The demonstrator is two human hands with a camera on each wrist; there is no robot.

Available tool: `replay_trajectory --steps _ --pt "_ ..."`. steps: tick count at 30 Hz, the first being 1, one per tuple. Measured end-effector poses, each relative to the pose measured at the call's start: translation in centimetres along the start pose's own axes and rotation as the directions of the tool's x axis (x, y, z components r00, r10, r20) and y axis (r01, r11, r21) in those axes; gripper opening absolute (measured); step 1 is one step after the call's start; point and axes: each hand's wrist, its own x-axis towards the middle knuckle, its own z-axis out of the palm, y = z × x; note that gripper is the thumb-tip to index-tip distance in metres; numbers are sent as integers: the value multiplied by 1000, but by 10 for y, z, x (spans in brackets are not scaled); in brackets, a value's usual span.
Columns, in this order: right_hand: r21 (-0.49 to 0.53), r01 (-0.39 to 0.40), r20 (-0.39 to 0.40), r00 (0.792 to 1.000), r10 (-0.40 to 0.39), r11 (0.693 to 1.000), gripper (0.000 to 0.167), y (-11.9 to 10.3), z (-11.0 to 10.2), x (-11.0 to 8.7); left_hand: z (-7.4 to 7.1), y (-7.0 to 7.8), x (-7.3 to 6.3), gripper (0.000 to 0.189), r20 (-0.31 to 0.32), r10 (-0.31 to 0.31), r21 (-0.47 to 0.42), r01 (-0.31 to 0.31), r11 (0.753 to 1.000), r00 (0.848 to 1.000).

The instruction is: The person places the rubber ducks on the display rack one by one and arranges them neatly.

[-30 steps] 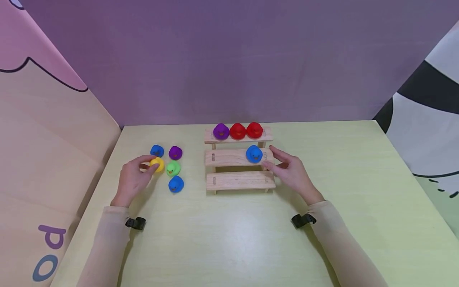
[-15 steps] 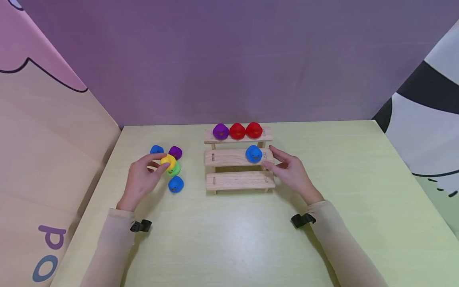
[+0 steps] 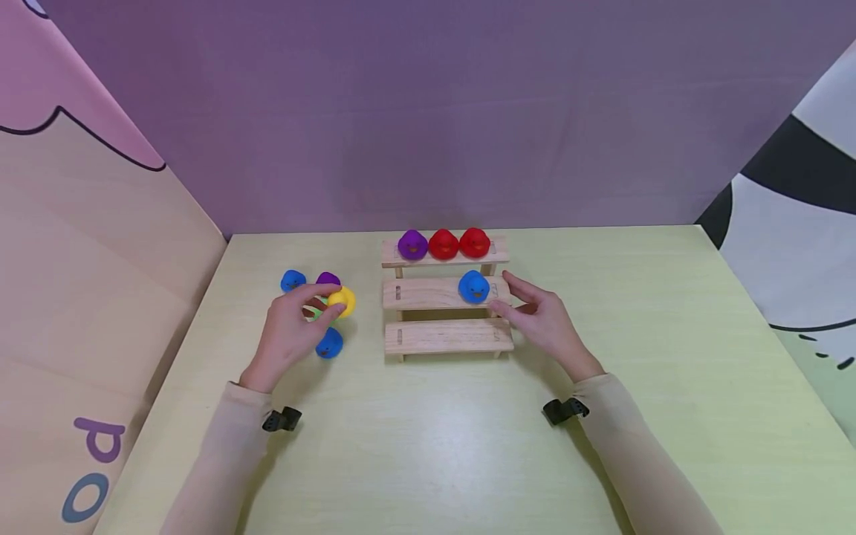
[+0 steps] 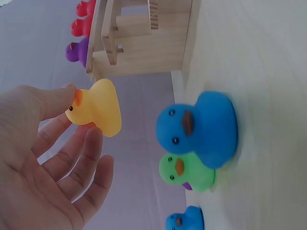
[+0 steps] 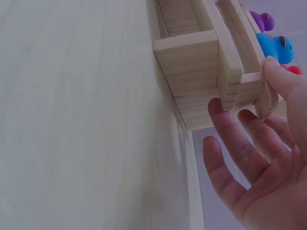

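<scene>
My left hand (image 3: 289,327) pinches a yellow rubber duck (image 3: 344,301) between thumb and fingers, above the table and left of a three-step wooden stand (image 3: 428,338). In the left wrist view the yellow duck (image 4: 103,108) is tipped sideways, its head toward the palm. My right hand (image 3: 545,323) grips the right end of the stand's middle step, thumb at the front edge and a finger at the back. Just beside the thumb sits a blue duck (image 3: 474,287) on that step. A purple duck (image 3: 412,245) and two red ducks (image 3: 443,244) line the top step.
Left of the stand, a blue duck (image 3: 293,280), a purple duck (image 3: 328,279), a green duck (image 4: 187,170) and another blue duck (image 3: 329,344) rest on the table (image 3: 428,446). My left hand partly covers them in the head view. A purple wall (image 3: 441,111) stands behind.
My left hand has lifted the yellow duck from among the other ducks and carried it right, toward the stand. My right hand has stayed at the middle step.
</scene>
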Motion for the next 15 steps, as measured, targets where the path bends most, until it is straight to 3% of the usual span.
replay_trajectory --steps 15 --pt "0 -2 -7 1000 2 1000 71 0 1 -1 16 21 10 34 53 28 -6 -27 1000 998"
